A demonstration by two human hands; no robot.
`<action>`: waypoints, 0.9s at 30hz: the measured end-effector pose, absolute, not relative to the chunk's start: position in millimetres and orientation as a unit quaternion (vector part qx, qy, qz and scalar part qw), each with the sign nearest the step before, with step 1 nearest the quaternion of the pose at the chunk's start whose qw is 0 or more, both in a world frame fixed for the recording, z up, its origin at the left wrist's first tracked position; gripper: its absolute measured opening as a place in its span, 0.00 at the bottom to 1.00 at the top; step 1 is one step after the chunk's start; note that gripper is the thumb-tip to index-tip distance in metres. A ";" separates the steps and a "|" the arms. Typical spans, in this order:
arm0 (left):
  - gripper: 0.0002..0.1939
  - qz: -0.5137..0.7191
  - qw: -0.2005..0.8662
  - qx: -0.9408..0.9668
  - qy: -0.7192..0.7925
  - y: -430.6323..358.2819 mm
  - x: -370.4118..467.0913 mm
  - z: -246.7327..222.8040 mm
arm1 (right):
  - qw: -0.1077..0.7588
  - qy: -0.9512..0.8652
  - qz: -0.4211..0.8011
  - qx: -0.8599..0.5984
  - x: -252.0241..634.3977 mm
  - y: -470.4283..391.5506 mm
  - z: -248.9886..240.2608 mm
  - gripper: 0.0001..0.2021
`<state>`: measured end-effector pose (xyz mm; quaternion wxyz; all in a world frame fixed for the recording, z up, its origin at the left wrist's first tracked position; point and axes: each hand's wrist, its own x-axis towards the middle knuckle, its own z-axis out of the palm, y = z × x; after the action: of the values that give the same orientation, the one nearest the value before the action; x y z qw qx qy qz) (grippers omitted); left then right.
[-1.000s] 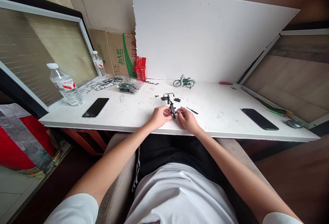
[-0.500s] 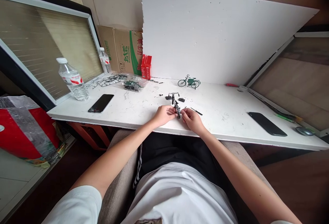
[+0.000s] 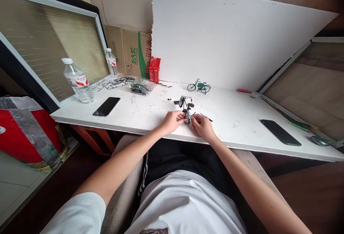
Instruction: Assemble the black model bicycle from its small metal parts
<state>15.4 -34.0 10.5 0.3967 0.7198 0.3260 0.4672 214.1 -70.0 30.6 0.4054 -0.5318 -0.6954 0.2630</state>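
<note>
A small black and silver model bicycle is between my hands near the table's front edge, its handlebar end pointing away from me. My left hand pinches its near part from the left. On the right side, my right hand has its fingers closed at the rear wheel; whether they grip the bicycle or a tiny part is too small to tell. Small dark pieces lie just beyond the bicycle, and a thin black tool is beside my right hand. A green model bicycle stands farther back.
Left on the white table are a phone, water bottles, black part frames and a plastic bag of parts. A red box stands behind. Another phone and a mouse lie right.
The black and silver bicycle has turned and tilted between my hands, so its wheels show more. My hands have stayed close to it. The whole view has shifted slightly.
</note>
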 end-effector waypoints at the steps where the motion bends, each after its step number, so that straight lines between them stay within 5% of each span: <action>1: 0.07 0.467 0.395 0.721 0.325 -33.9 15.2 10.5 | 0.405 -0.696 0.262 -0.531 214.1 -70.0 30.5 0.20; 27: 0.08 0.455 0.340 0.754 0.330 -41.9 13.6 15.1 | 0.395 -0.691 0.281 -0.536 214.3 -73.2 34.3 0.22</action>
<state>13.6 -41.9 15.1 0.3404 0.7537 0.3300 0.4552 214.3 -73.2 34.3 0.3950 -0.5360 -0.6911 0.2811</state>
